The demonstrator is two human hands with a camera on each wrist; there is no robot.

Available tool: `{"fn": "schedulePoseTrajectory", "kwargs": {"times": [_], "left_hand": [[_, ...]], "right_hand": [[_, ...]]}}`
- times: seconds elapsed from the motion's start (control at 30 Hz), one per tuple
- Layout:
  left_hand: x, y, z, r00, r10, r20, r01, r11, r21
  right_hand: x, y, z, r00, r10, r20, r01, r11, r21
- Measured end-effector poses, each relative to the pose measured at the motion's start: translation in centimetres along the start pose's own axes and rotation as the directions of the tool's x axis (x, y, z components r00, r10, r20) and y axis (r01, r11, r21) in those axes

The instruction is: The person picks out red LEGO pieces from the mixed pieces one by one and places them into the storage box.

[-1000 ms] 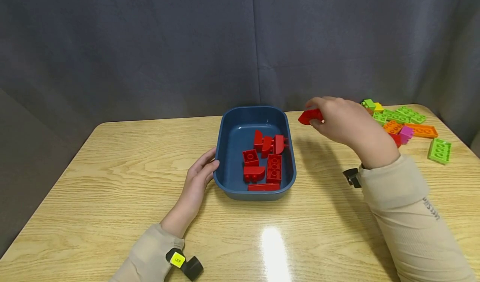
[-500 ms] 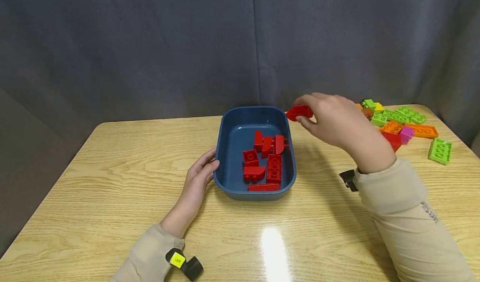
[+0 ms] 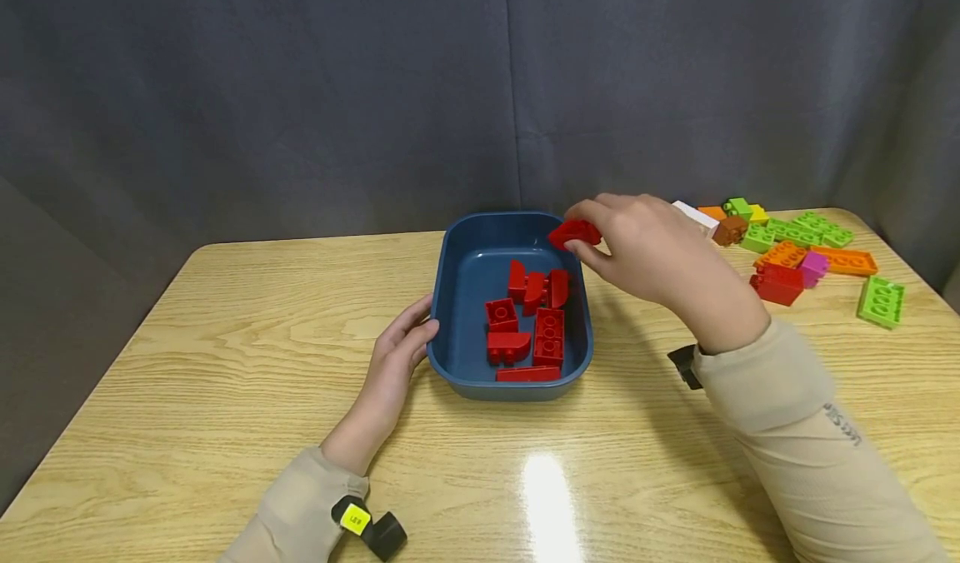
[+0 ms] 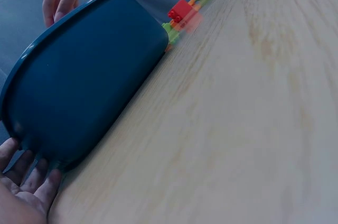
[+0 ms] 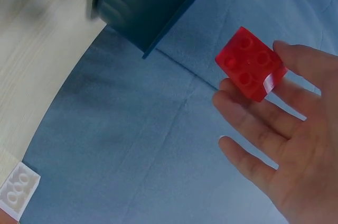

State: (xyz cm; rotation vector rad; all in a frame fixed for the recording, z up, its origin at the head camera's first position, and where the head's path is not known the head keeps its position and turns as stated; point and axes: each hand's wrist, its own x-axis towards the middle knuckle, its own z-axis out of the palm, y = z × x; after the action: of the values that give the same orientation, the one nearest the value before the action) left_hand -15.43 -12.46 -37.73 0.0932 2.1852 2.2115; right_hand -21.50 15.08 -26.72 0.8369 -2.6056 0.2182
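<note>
My right hand [image 3: 645,242] pinches a red toy brick [image 3: 575,234] between thumb and fingers, over the right back rim of a blue plastic bin [image 3: 510,392]. In the right wrist view, round hollows show on this brick's [image 5: 249,64] underside, and the other fingers spread loosely. My left hand [image 3: 397,351] rests against the bin's left outer wall, with the thumb at the rim. In the left wrist view, the left hand's fingers [image 4: 39,176] touch the wall fairly straight. Several red bricks [image 3: 548,336] lie inside the bin, mostly in its right and front parts.
On the right of the wooden table [image 3: 300,296] lie a red brick [image 3: 777,284], a magenta brick [image 3: 813,269], a white brick [image 3: 696,218], an orange plate [image 3: 843,261], a green plate [image 3: 881,301] and several other bricks. A grey curtain [image 3: 337,97] hangs behind.
My right hand has moved left with the red brick, from beside the bin to over its right back rim, uncovering the white brick and more of the pile. The left hand and bin have stayed put.
</note>
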Motion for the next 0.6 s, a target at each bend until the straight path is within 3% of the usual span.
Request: {"fn": "schedulePoseTrajectory", "kwargs": {"times": [0.6], "left_hand": [[-0.01, -0.05, 0.03, 1.000, 0.001, -0.003, -0.001, 1.000, -0.009]], "right_hand": [[0.23, -0.94, 0.79, 0.997, -0.065, -0.030, 0.065, 0.998, -0.019]]}}
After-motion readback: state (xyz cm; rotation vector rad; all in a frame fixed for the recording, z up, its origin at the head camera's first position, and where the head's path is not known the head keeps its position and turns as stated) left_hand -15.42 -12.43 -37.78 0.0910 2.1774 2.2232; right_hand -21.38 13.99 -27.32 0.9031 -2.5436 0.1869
